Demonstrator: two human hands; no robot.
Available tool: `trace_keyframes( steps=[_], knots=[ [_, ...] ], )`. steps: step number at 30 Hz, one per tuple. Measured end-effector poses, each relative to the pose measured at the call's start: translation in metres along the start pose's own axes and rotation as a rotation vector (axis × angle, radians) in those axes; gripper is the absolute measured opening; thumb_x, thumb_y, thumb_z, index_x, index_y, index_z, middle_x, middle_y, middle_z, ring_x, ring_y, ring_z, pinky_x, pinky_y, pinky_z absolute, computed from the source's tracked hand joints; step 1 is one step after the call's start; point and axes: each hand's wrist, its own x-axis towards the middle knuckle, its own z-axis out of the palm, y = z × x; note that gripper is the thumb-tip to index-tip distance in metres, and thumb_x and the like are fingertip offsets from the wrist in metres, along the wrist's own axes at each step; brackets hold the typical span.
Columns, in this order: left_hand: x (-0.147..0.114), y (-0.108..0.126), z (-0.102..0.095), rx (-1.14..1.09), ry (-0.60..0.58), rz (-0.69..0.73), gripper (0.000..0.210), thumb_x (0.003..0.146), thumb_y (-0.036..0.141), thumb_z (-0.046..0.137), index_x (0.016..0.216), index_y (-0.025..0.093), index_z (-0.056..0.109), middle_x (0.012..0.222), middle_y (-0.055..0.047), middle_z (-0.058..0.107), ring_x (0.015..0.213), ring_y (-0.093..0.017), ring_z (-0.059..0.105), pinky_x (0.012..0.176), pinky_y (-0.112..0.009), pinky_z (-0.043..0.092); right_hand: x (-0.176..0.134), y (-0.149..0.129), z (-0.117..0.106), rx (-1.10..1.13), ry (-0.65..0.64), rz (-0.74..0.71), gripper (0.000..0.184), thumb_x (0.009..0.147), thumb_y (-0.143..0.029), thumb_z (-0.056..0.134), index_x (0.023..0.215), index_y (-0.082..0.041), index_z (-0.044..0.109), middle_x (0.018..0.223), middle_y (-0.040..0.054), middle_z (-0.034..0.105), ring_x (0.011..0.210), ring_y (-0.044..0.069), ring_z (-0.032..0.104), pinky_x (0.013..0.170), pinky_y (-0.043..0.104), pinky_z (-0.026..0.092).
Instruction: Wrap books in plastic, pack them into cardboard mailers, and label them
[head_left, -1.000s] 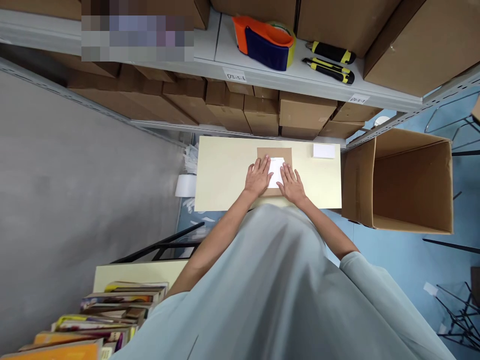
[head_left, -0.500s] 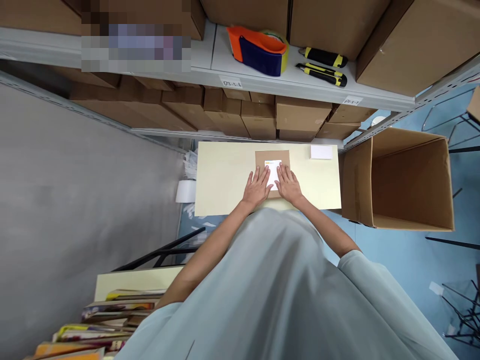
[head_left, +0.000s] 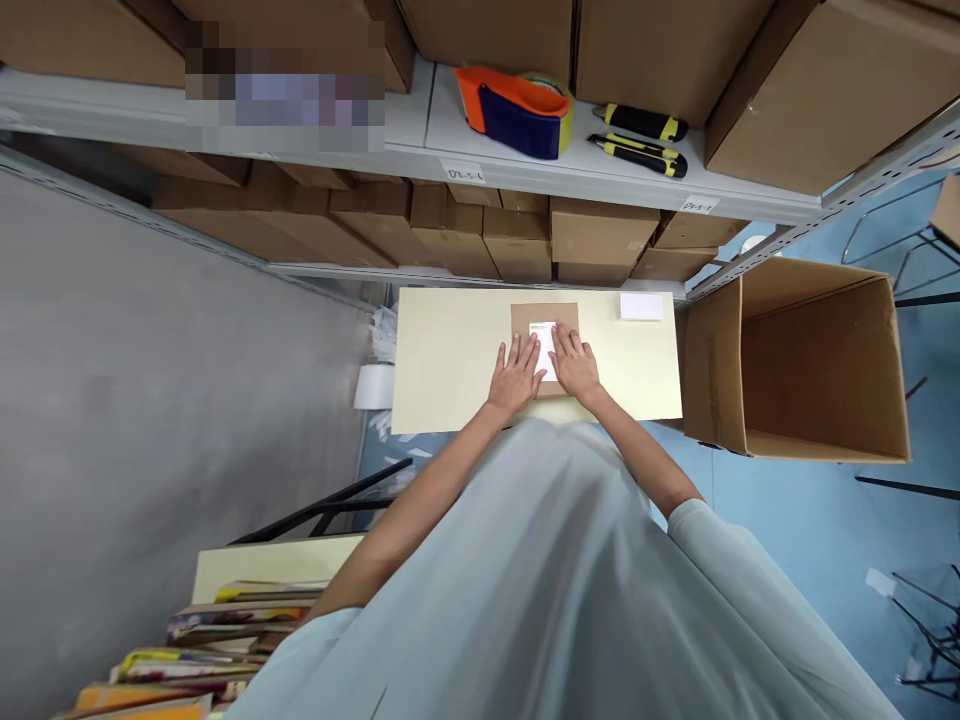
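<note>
Your worktop (head_left: 450, 360) gets bright, even light, seemingly from overhead, and your paper (head_left: 543, 340) is nearly washed out, its print too small to read. Your fingers (head_left: 530, 350) look sharp. The boxes (head_left: 517, 245) under the shelf (head_left: 442, 125) sit in shade, and you'll see soft, dim shadow low on the wall (head_left: 225, 400). Wide-angle stretch slants things near your edges; a coarse pixel patch (head_left: 285, 90) hides part of the upper left.
</note>
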Motion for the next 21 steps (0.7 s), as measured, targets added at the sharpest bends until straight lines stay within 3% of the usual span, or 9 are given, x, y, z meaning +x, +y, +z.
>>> trace_keyframes(
  steps=[4, 9, 14, 18, 21],
  knots=[
    [-0.022, 0.006, 0.005, 0.004, -0.023, -0.025, 0.074, 0.113, 0.047, 0.028, 0.179, 0.013, 0.024, 0.185, -0.011, 0.023, 0.175, -0.036, 0.0, 0.139, -0.065, 0.005, -0.015, 0.002, 0.01, 0.021, 0.043, -0.033, 0.068, 0.117, -0.036, 0.023, 0.177, -0.004, 0.02, 0.184, 0.0223, 0.022, 0.17, 0.037, 0.026, 0.13, 0.057, 0.035],
    [-0.024, 0.006, 0.002, 0.026, -0.045, -0.036, 0.073, 0.114, 0.047, 0.026, 0.178, 0.012, 0.027, 0.185, -0.011, 0.023, 0.174, -0.039, 0.008, 0.137, -0.062, 0.017, -0.033, 0.008, 0.01, -0.003, 0.022, -0.111, 0.07, 0.118, -0.041, 0.026, 0.177, -0.004, 0.024, 0.184, 0.0222, 0.021, 0.172, 0.036, 0.02, 0.133, 0.053, 0.031],
    [-0.009, 0.001, -0.01, 0.061, -0.063, -0.038, 0.07, 0.114, 0.045, 0.026, 0.177, 0.015, 0.031, 0.185, -0.011, 0.025, 0.166, -0.043, 0.027, 0.123, -0.06, 0.037, -0.019, 0.005, -0.003, -0.064, -0.046, -0.091, 0.068, 0.118, -0.041, 0.022, 0.177, -0.008, 0.026, 0.185, 0.0204, 0.019, 0.169, 0.039, 0.028, 0.126, 0.056, 0.041],
    [0.016, -0.007, -0.022, 0.084, -0.066, -0.024, 0.068, 0.113, 0.039, 0.031, 0.176, 0.016, 0.035, 0.184, -0.012, 0.027, 0.151, -0.043, 0.043, 0.115, -0.06, 0.043, -0.001, -0.002, -0.006, -0.083, -0.051, -0.031, 0.067, 0.118, -0.039, 0.019, 0.178, -0.009, 0.024, 0.186, 0.0182, 0.02, 0.165, 0.039, 0.033, 0.123, 0.058, 0.045],
    [0.026, -0.014, -0.031, 0.055, -0.076, -0.003, 0.065, 0.112, 0.035, 0.033, 0.174, 0.017, 0.04, 0.183, -0.012, 0.031, 0.147, -0.041, 0.046, 0.116, -0.06, 0.044, -0.001, -0.004, -0.006, -0.041, -0.029, 0.01, 0.066, 0.118, -0.038, 0.024, 0.176, -0.008, 0.028, 0.185, 0.0195, 0.021, 0.167, 0.038, 0.03, 0.127, 0.057, 0.042]
  ],
)
